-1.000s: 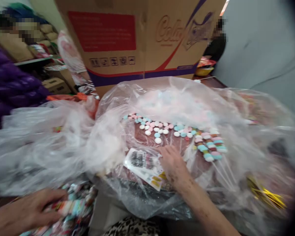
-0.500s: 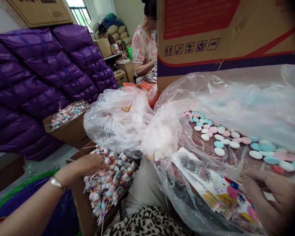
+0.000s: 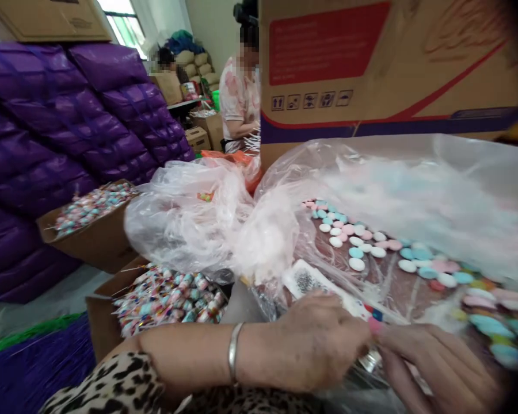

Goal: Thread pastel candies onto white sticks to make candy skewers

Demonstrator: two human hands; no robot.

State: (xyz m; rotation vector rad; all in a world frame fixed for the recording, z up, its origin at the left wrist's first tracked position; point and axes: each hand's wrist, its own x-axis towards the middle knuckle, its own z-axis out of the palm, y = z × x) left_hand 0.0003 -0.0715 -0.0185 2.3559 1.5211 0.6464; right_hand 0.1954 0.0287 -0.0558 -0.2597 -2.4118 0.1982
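Head view: both hands (image 3: 371, 351) together, pinching a glossy printed packet (image 3: 373, 313) over crinkled plastic (image 3: 224, 230).

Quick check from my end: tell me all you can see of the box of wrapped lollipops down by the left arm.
The box of wrapped lollipops is an open brown cardboard carton, low and beside the left hand. It is heaped with lollipops in colourful wrappers, thin white sticks poking out. Its near part is hidden behind the forearm; neither hand touches it.

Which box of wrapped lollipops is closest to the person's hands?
The open brown cardboard box of wrapped lollipops just beyond the left hand. The other lollipop-filled cardboard box sits farther back, against the stacked purple sacks.
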